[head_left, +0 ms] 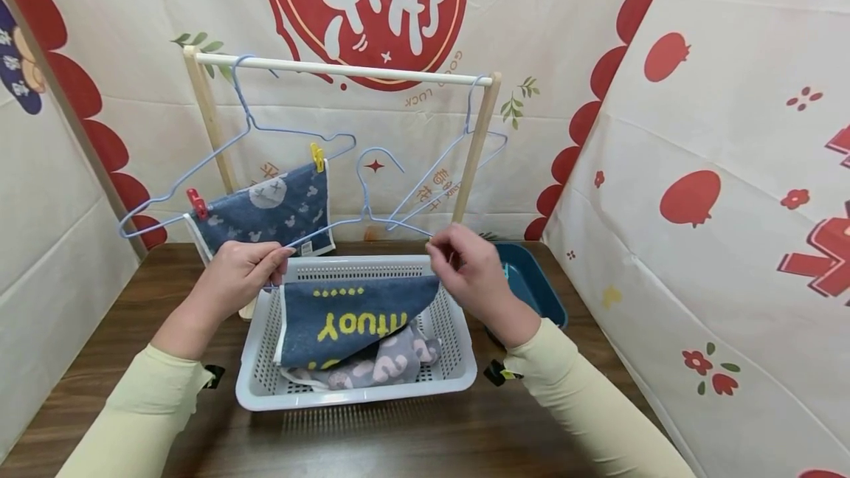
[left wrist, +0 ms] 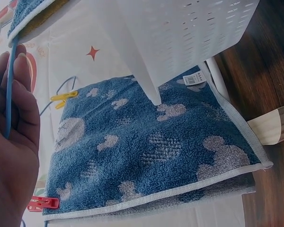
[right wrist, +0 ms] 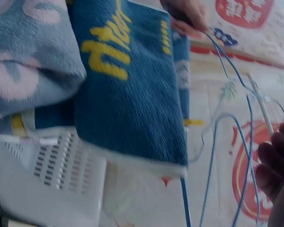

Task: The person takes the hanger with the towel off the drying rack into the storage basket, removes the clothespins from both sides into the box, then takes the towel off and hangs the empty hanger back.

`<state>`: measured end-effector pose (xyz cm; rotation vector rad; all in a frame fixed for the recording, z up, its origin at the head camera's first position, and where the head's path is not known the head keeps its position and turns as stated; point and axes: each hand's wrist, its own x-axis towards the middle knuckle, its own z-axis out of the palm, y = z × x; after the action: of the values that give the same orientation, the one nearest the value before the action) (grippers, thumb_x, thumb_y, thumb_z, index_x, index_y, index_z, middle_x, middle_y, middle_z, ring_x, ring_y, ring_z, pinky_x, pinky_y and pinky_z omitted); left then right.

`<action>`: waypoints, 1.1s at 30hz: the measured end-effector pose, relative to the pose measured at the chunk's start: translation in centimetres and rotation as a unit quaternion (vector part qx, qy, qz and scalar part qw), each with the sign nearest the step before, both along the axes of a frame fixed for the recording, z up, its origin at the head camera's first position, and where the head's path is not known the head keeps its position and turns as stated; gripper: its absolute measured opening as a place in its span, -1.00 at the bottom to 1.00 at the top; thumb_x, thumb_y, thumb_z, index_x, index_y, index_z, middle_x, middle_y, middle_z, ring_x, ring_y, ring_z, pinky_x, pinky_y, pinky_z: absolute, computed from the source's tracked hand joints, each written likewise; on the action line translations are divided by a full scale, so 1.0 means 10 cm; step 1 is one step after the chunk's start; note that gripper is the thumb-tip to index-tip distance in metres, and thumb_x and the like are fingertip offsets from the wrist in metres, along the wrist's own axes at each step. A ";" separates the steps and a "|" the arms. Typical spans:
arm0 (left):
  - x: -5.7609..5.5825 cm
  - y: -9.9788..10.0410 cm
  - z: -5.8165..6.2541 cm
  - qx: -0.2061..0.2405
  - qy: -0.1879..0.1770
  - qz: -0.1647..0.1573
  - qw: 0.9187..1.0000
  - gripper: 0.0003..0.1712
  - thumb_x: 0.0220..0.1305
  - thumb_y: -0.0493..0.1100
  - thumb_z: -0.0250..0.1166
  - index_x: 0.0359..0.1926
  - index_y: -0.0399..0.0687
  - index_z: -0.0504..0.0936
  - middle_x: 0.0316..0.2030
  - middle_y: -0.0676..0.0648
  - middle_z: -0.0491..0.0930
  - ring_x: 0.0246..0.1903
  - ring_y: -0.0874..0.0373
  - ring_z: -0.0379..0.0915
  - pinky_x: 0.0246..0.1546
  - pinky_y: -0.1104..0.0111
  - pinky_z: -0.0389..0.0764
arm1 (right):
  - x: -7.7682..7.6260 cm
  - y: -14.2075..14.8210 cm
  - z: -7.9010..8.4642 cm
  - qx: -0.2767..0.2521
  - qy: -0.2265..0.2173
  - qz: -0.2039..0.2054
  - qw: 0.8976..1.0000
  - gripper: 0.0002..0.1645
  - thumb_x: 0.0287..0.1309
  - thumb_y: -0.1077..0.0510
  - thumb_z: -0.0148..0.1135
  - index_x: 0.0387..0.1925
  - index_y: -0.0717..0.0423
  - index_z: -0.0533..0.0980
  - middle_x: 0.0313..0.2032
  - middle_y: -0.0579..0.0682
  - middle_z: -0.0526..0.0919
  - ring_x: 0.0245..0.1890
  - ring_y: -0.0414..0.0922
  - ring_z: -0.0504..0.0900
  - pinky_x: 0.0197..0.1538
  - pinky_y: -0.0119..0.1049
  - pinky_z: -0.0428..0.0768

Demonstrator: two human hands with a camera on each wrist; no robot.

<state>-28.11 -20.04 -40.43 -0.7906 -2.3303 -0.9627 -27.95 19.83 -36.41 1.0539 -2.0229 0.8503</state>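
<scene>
Nearest, on the wood-grain tabletop (head_left: 358,448), stands the white perforated basket (head_left: 358,395). A crumpled grey-and-pink towel (head_left: 392,364) is held in it. Over its rear half, a blue wire hanger (head_left: 366,201) is kept upright at the left end by the left hand (head_left: 249,271), the wire pinched between thumb and bent fingers, apparently so that the frame stays steady. Over the hanger's lower bar is draped a navy terry towel with yellow lettering (head_left: 302,327), its lower part hanging within the basket's outline. At the hanger's other end, the fingers of the right hand (head_left: 470,268) are bent in; whether wire is pinched there cannot be told.

Beyond the basket's right rear corner, a teal plastic tray (head_left: 560,305) is partly hidden by the right arm. Behind the basket, a rack rod (head_left: 345,71) carries two more hangers. From the left one (head_left: 249,122), a mouse-patterned blue towel (head_left: 292,205) is hung, secured (presumably against slipping) by a red clothespin (head_left: 196,203) and a yellow clothespin (head_left: 317,157). The right one (head_left: 468,131) bears no towel. Farthest back, a printed cloth backdrop (head_left: 385,13) is hung.
</scene>
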 end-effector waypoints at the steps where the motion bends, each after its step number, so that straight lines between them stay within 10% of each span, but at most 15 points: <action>1: 0.00 0.00 0.00 0.000 0.000 -0.002 1.000 -0.60 0.60 -0.30 0.35 -0.45 0.14 0.65 -0.59 0.23 0.54 -0.55 0.28 0.44 -0.48 0.39 0.54 | 0.01 -0.04 -0.01 0.019 -0.012 0.006 1.000 -0.88 0.39 0.37 0.37 -0.13 0.14 0.66 -0.32 -0.03 0.62 -0.42 -0.14 0.53 -0.39 -0.32 0.55; 20: 0.02 0.00 -0.01 0.009 0.011 -0.010 1.000 -0.61 0.59 -0.34 0.34 -0.46 0.05 0.66 -0.59 0.26 0.53 -0.56 0.29 0.44 -0.51 0.42 0.52 | -0.01 -0.61 -0.17 0.272 -0.089 -0.013 0.958 -0.64 0.51 -0.04 0.47 0.16 0.04 0.68 -0.02 -0.08 0.64 -0.04 -0.17 0.56 0.05 -0.22 0.63; 33: 0.02 0.01 0.00 0.009 0.021 -0.009 1.000 -0.60 0.58 -0.34 0.35 -0.47 0.10 0.65 -0.59 0.26 0.53 -0.57 0.30 0.43 -0.51 0.44 0.50 | 0.00 -0.75 -0.20 0.309 -0.124 -0.039 0.942 -0.73 0.55 -0.06 0.42 0.08 -0.03 0.71 -0.05 -0.12 0.65 -0.10 -0.18 0.58 -0.01 -0.23 0.65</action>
<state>-27.95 -19.97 -40.39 -0.8172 -2.2802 -0.9644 -27.94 12.31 -38.46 1.2241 -2.6186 0.3059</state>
